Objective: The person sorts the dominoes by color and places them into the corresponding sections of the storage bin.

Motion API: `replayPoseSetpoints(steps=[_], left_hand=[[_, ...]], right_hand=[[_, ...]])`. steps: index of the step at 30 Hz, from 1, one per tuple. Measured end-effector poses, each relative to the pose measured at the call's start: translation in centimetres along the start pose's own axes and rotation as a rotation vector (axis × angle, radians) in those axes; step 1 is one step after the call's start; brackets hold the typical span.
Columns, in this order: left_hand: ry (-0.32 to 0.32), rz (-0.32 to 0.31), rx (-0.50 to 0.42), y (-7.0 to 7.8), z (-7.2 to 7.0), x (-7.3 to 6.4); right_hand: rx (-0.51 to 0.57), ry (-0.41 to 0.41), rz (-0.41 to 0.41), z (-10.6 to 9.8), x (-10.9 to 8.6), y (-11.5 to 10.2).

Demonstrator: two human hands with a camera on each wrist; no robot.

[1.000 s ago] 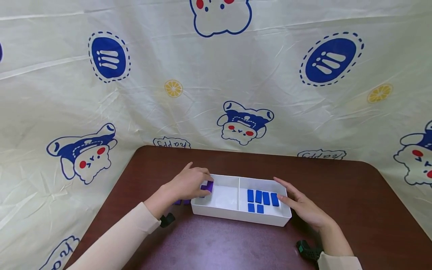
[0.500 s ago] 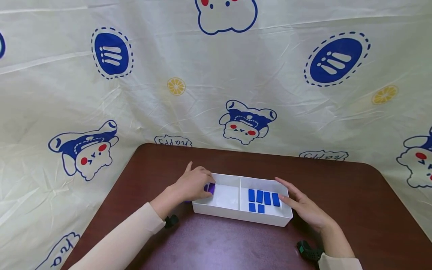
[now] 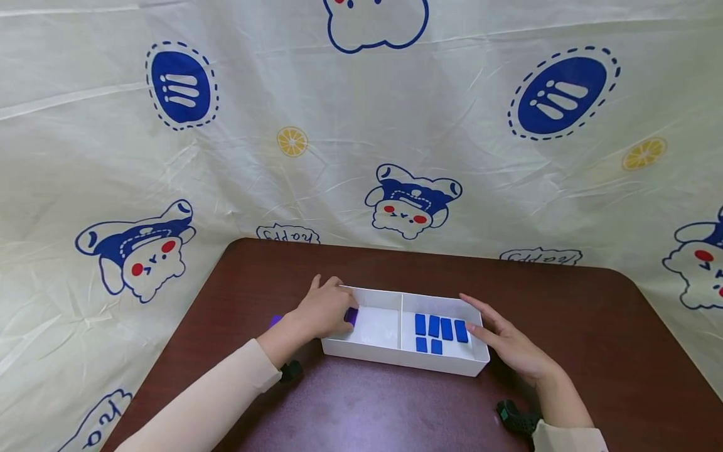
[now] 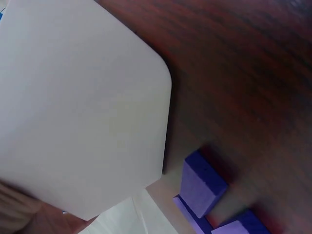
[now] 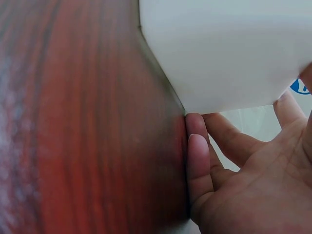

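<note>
A white two-compartment box (image 3: 395,363) stands on the table, seen in the head view. My left hand (image 3: 324,312) reaches over its left end and holds a purple block (image 3: 351,316) low in the left compartment. Fingers hide most of that block. Several flat blue blocks (image 3: 433,326) lie in two rows in the right compartment. At the right end, my right hand (image 3: 508,345) holds the box wall, thumb over the rim and fingers outside. In the right wrist view, some fingers (image 5: 199,161) are at the bottom edge of the wall.
Purple blocks (image 4: 202,185) lie on the brown table (image 3: 361,408) beside the box's left end, mostly behind my left arm in the head view. A low divider (image 3: 401,321) splits the box. Behind the table hangs a printed white sheet (image 3: 243,176).
My left hand has moved slightly right and lower into the left compartment with purple, now more hidden by the fingers. My right hand stays at the box's right end. Blue blocks are unmoved.
</note>
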State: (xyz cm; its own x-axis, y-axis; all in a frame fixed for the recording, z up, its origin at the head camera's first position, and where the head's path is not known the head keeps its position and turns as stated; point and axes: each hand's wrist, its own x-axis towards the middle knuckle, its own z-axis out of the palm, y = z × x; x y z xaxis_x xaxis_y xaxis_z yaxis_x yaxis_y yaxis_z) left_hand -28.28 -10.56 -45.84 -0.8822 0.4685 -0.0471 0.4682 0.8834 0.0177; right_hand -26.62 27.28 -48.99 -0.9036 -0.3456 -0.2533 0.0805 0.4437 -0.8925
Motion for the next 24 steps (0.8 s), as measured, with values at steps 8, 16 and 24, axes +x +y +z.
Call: replayPoseSetpoints(steps=[8, 16, 24], left_hand=[[0.014, -0.005, -0.01, 0.14, 0.07, -0.04], [0.018, -0.019, -0.032, 0.26, 0.11, -0.23], [0.028, -0.015, -0.024, 0.41, 0.04, -0.35]], right_hand=[[0.0, -0.011, -0.015, -0.01, -0.13, -0.09], [-0.007, -0.013, -0.022, 0.06, -0.11, -0.19], [0.004, -0.01, -0.016, 0.04, -0.11, -0.16]])
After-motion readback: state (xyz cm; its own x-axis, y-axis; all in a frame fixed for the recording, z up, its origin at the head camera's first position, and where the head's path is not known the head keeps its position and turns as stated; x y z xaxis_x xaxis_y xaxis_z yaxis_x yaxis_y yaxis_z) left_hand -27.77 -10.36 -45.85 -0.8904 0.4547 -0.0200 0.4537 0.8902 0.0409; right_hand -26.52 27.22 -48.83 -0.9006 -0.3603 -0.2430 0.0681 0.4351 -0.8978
